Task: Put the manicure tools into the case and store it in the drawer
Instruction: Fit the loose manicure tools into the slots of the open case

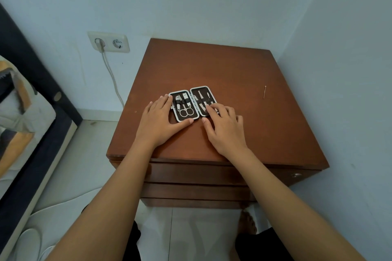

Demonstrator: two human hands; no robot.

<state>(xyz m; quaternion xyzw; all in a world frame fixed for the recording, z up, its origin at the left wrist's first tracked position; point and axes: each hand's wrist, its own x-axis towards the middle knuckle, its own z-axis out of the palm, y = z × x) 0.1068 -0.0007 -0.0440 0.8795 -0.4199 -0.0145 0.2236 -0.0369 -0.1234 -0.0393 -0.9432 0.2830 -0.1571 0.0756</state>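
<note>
Steadying the open case [189, 103] with the flat, empty left hand [161, 119], the right hand's [225, 126] loose fingertips should press tools fully under straps.

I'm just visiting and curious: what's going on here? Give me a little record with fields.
surface: brown wooden nightstand, drawers shut
case: manicure case lying open flat on top
tools in case: scissors and other metal tools under the straps
loose item: thin stick on the top, to the right, apart from the case
left hand: flat beside the case's left half
right hand: fingers resting on the case's right half
wall: double socket with one plug in
</note>
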